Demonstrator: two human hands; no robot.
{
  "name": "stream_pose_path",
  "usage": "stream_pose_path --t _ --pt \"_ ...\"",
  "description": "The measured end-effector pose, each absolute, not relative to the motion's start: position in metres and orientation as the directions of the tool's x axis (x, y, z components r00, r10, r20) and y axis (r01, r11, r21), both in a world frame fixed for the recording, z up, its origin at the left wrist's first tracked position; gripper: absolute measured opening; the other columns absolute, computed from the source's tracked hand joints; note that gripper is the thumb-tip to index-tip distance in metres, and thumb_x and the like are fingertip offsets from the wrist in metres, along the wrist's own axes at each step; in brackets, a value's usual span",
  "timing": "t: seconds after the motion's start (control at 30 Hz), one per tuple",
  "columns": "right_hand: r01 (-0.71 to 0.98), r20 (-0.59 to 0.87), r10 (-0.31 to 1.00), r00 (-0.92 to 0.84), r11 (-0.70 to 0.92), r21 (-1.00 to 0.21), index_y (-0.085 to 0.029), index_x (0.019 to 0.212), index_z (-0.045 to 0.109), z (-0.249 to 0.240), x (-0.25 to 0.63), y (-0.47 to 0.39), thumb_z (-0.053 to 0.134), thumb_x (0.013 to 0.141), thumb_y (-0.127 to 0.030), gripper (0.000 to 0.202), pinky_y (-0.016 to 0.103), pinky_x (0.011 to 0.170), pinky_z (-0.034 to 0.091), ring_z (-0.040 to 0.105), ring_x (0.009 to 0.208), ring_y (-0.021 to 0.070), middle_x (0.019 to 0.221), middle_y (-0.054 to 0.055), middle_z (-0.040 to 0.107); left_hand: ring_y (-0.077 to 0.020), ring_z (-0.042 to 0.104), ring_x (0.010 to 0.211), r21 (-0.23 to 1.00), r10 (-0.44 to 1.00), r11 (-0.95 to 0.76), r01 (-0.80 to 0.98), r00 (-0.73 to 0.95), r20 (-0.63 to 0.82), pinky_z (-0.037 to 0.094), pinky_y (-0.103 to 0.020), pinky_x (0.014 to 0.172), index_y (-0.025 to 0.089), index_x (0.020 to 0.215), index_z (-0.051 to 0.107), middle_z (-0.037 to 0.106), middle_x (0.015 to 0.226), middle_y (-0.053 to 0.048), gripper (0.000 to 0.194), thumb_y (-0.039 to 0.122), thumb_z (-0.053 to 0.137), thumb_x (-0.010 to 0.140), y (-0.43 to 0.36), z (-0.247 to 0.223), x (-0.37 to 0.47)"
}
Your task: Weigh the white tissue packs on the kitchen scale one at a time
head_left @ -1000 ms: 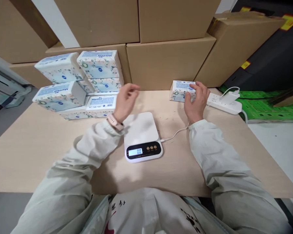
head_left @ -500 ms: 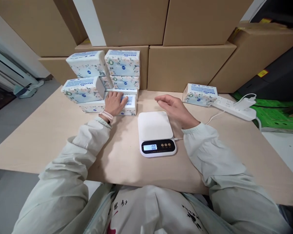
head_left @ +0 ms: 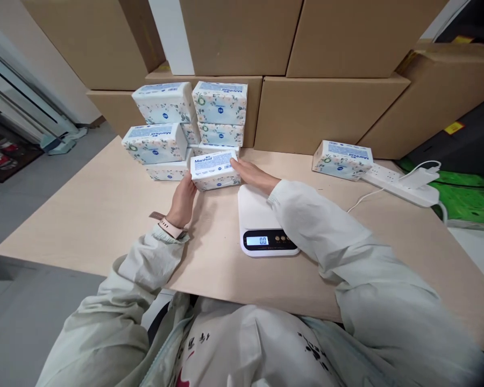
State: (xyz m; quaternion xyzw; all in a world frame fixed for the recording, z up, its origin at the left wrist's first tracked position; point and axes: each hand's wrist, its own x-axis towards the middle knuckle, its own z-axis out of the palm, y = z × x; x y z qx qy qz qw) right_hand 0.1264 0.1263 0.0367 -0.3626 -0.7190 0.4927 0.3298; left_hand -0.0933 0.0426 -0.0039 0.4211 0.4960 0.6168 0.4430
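Note:
Between my two hands is a pack of tissues (head_left: 214, 170) in white and blue floral wrap, its label facing up. My left hand (head_left: 183, 200) grips its left end, and my right hand (head_left: 251, 173) closes on its right end. Behind and to the left stand stacked tissue packs (head_left: 220, 105) of the same kind. A white digital scale (head_left: 256, 212) lies under my right forearm, which hides part of its plate and buttons. Its display (head_left: 257, 241) reads 0.0.
Another tissue pack (head_left: 342, 160) sits at the back right, against a white power strip (head_left: 401, 185) with a cable. Cardboard boxes (head_left: 326, 114) form a wall along the back of the wooden table (head_left: 80, 226).
My right hand has reached left across the scale to the tissue pack. My left hand has shifted from the pack's top to its left end, and the pack now sits turned and lifted.

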Motion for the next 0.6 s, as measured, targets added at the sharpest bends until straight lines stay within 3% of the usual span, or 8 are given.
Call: stream_pose_path --t 0.1,0.2,0.37,0.6 --pt "0.166 0.145 0.851 -0.505 0.261 -0.951 -0.034 0.158 0.057 0.06 0.148 0.101 0.05 0.1 -0.078 0.073 0.056 0.14 0.029 0.042 0.164 0.0298 0.167 -0.002 0.056 -0.03 0.035 0.167 0.969 0.97 -0.222 -0.107 -0.123 0.209 0.034 -0.047 0.137 0.034 0.137 0.072 0.052 0.169 0.001 0.056 0.07 0.064 0.094 0.016 0.022 -0.075" --pt "0.162 0.239 0.878 -0.415 0.33 -0.93 -0.037 0.166 0.047 0.077 0.187 0.058 0.048 0.102 -0.077 0.075 0.053 0.143 0.021 0.033 0.169 0.0288 0.174 -0.006 0.047 -0.0278 0.027 0.17 0.954 0.957 -0.288 -0.081 0.011 0.29 0.033 -0.046 0.138 0.04 0.154 0.062 0.04 0.176 0.006 0.055 0.063 0.059 0.104 -0.018 0.044 -0.055" --pt "0.274 0.186 0.948 -0.257 0.256 -0.927 -0.044 0.169 0.039 0.061 0.244 -0.005 0.049 0.104 -0.072 0.071 0.057 0.141 0.03 0.039 0.166 0.0297 0.171 -0.006 0.05 -0.0334 0.033 0.167 0.966 0.946 -0.248 -0.068 0.199 0.257 0.038 -0.056 0.136 0.038 0.16 0.058 0.042 0.174 0.002 0.06 0.058 0.064 0.103 -0.046 0.043 -0.031" --pt "0.205 0.148 0.964 -0.221 0.194 -0.959 -0.044 0.167 0.041 0.015 0.258 -0.013 0.051 0.103 -0.073 0.071 0.059 0.141 0.027 0.037 0.167 0.0277 0.174 -0.005 0.046 -0.0329 0.039 0.164 0.979 0.953 -0.196 -0.052 0.225 0.203 0.032 -0.06 0.138 0.038 0.16 0.058 0.046 0.171 0.0 0.057 0.054 0.064 0.105 -0.035 0.019 -0.02"
